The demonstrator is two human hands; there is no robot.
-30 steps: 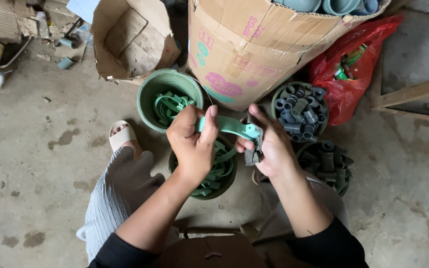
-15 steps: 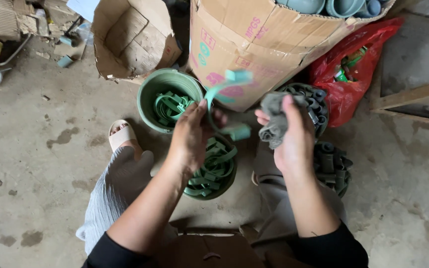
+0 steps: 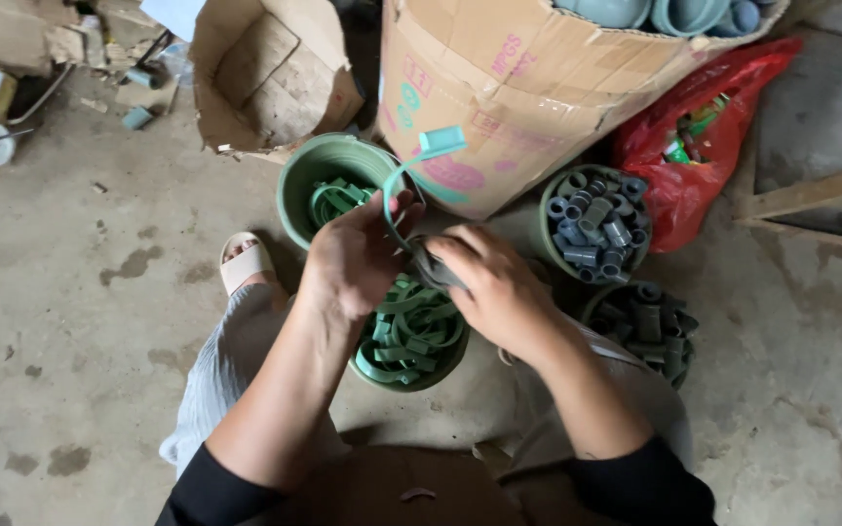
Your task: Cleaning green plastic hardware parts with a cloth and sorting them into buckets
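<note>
While left hand [image 3: 353, 258] grips green strap [image 3: 403, 180], right hand [image 3: 499, 287] pinches it

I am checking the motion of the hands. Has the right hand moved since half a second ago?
Yes. The right hand moved left, away from the bowl of grey tubes, and now meets the left hand over the bowl of green strips.

You get soft, even daylight with no glare; shadows stay faint, darkest under your arms and behind the boxes [image 3: 538, 88]. The floor [image 3: 80, 321] looks sharp, your hands only slightly blurred, and the edges bend a little.
</note>
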